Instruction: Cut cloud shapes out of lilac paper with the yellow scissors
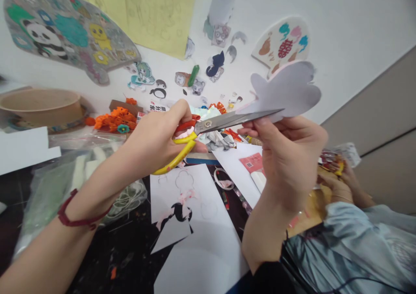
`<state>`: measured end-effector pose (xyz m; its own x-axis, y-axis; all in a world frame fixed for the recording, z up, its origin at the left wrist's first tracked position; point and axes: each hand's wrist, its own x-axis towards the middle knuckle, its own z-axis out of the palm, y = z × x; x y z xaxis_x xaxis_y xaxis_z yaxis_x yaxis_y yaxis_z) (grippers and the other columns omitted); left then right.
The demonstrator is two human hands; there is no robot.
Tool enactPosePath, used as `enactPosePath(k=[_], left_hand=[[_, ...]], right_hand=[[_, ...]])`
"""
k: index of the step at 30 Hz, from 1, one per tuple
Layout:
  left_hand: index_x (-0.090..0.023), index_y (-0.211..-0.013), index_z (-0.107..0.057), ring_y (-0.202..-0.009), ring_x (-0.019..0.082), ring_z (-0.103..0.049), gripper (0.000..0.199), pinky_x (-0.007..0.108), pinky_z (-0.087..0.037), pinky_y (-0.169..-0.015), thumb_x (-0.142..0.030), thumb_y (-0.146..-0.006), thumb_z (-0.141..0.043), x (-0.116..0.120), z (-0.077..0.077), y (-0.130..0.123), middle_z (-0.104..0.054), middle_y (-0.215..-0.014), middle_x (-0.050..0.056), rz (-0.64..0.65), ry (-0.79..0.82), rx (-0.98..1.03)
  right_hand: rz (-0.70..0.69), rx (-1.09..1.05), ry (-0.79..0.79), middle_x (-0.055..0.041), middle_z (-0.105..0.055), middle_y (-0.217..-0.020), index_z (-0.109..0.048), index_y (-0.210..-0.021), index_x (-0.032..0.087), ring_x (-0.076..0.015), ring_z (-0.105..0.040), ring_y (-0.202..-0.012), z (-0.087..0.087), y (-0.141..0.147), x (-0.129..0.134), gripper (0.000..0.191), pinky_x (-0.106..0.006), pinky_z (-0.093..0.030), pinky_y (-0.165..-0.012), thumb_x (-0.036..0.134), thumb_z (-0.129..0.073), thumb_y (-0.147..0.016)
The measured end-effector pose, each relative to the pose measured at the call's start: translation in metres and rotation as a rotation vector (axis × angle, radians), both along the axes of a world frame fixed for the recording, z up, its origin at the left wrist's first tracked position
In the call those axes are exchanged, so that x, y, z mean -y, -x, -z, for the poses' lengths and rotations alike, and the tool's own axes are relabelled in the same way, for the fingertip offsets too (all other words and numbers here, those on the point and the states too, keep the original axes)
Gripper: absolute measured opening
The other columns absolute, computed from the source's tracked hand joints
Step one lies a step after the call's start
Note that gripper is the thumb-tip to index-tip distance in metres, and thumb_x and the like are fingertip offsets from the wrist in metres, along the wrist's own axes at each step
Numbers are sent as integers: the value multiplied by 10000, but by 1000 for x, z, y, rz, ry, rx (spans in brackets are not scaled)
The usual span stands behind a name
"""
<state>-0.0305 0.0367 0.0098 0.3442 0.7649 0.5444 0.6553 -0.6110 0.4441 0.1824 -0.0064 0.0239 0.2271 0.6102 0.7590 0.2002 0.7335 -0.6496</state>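
My left hand (162, 133) has its fingers through the red and yellow handles of a pair of scissors (224, 121). The blades point right and lie nearly together along the lower edge of a white paper cutout (289, 90). This cutout has rounded lobes like a cloud or a flower. My right hand (286, 151) pinches it from below, thumb and fingers close to the blade tips. Below both hands, white paper sheets (208, 229) lie on the dark table, one bearing a pencilled outline and black and pink scraps.
A co-worker's hands (338, 185) are busy at the right, close to my right forearm. Clear plastic bags (55, 190) and a tan round container (39, 107) stand at left. Orange pieces (117, 118) lie behind; stickers and a panda-decorated board (71, 34) cover the white wall.
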Motion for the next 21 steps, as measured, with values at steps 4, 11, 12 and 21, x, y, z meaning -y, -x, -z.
enactPosePath(k=[4, 11, 12, 21], left_hand=[[-249, -902, -370, -672, 193, -591, 364, 309, -346, -593, -442, -793, -659, 1, 1, 2, -612, -753, 4, -18, -77, -43], [-250, -977, -438, -698, 208, -575, 415, 307, -328, -597, -469, -743, -702, 0, 3, 2, -610, -792, 7, -98, -100, -64], [-251, -982, -442, -699, 208, -575, 423, 307, -327, -597, -466, -731, -706, -1, 4, 2, -610, -797, 6, -98, -100, -60], [-245, -917, -395, -649, 203, -575, 364, 312, -326, -577, -431, -767, -670, 0, 3, 1, -578, -716, 6, -35, -90, -36]], right_hand=[[-17, 8, -4, 40, -774, -703, -773, -750, 230, -118, -761, -656, 0, 1, 2, 140, -251, -685, -690, 116, -755, -829], [-16, 16, -29, 46, -777, -700, -771, -758, 239, -118, -754, -631, 1, 0, 1, 134, -257, -684, -676, 127, -760, -830], [-8, 22, -25, 47, -772, -692, -768, -755, 240, -118, -752, -628, 1, -1, 0, 126, -262, -685, -677, 138, -765, -830], [-22, 13, -26, 55, -777, -709, -787, -763, 273, -129, -758, -650, 0, 1, 2, 146, -284, -696, -688, 136, -769, -813]])
